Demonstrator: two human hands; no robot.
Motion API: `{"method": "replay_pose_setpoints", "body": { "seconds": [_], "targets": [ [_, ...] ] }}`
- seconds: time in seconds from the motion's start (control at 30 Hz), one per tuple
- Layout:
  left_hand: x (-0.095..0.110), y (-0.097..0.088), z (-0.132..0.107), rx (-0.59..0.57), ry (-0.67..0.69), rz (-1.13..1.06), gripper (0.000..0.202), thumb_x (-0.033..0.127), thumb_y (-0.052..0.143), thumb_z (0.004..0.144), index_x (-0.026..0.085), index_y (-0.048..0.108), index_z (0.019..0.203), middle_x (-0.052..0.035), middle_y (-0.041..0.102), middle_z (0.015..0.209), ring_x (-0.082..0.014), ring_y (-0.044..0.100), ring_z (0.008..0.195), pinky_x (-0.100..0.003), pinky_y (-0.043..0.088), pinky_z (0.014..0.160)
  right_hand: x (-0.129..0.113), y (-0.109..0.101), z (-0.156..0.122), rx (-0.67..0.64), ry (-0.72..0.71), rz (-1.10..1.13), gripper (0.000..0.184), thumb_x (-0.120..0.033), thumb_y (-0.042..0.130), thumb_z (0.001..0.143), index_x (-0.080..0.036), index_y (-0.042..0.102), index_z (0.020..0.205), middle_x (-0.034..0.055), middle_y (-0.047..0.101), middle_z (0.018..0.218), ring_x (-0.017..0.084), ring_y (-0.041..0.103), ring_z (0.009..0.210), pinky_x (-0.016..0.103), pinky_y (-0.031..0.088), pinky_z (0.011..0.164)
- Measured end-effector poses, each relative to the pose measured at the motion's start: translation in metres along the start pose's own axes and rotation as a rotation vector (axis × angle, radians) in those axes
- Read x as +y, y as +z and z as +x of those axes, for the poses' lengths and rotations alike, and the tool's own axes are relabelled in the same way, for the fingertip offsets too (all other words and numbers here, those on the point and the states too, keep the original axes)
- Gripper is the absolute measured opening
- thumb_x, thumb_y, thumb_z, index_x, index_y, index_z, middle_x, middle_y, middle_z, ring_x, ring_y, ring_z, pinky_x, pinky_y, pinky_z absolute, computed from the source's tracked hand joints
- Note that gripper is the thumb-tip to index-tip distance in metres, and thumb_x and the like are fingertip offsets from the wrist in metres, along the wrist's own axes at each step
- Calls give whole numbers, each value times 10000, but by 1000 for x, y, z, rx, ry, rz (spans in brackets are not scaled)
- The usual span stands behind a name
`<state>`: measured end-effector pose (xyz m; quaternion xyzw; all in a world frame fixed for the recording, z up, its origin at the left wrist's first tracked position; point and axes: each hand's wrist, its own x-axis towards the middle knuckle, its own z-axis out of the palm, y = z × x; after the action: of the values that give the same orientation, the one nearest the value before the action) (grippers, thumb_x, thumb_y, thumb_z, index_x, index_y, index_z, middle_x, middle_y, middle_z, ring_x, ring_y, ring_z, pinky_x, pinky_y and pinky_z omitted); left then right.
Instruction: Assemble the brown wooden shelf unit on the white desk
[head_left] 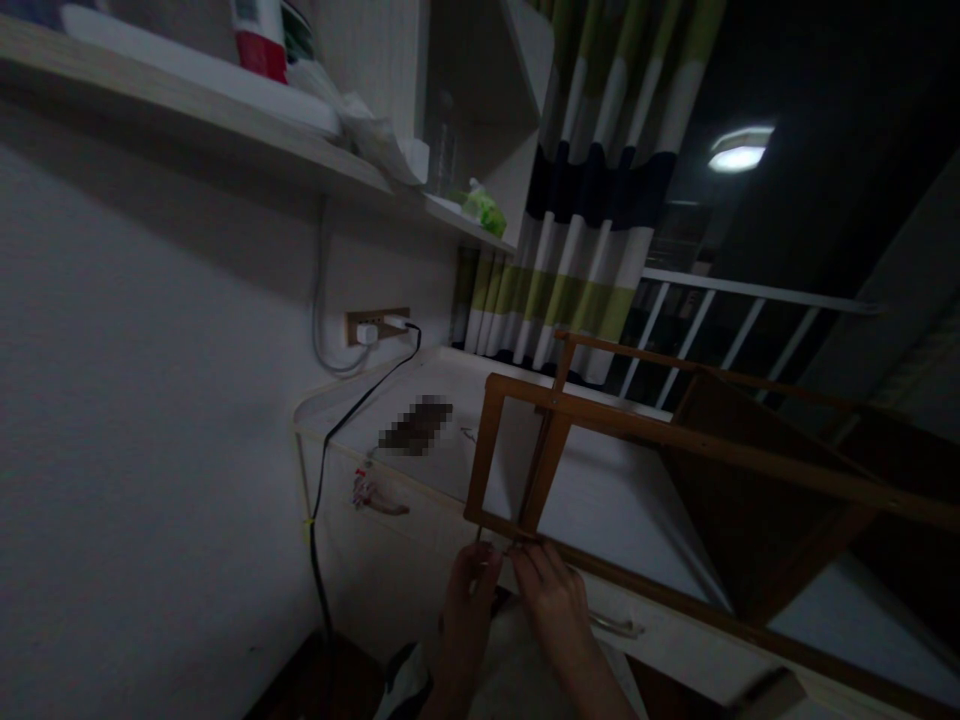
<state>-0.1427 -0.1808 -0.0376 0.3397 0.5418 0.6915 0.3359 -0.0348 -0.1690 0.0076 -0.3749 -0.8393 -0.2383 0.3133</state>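
Note:
My left hand (474, 580) is closed just below the near corner of a brown wooden frame (499, 388), its thumb and fingers pinched together. A thin, short piece (480, 535) sticks up by its fingertips; its kind is too small and dark to tell. Beside it my right hand (550, 592) has its fingers bent and pressed together, fingertips close to those of the left. Whatever lies between the fingertips is hidden. The wooden frame rests on a white desk (622, 495), its long rails running off to the right.
A black cable (321, 500) hangs from the wall socket (379, 325) over the desk's left edge. Overhead at left juts a shelf (187, 125) with things on it. A striped curtain (570, 230) hangs behind. Drawer handles (615, 625) protrude at the desk front.

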Motion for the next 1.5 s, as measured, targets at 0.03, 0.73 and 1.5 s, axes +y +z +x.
{"method": "replay_pose_setpoints", "body": {
  "seconds": [0.03,0.73,1.5],
  "targets": [
    [4,1,-1,-15,31,8,323,456,572,666,166,536,805,-42,589,798,-162,560,732,-270,463,639,0,1,-1,4,19,12,250,-27,410,768,-186,572,870,31,630,801,186,577,764,250,444,502],
    [17,4,-4,-139,427,308,174,305,528,765,217,654,847,-50,625,859,-161,569,809,-293,491,691,23,-17,-10,102,-31,119,367,-152,346,861,-170,444,1214,81,602,986,154,565,869,263,497,712],
    [-7,-3,-6,-248,-154,127,413,504,467,712,160,583,908,-85,623,944,-216,564,892,-292,461,699,2,7,-32,-77,247,233,355,-262,247,901,-203,575,780,26,578,706,126,579,636,214,445,552]
  ]
}}
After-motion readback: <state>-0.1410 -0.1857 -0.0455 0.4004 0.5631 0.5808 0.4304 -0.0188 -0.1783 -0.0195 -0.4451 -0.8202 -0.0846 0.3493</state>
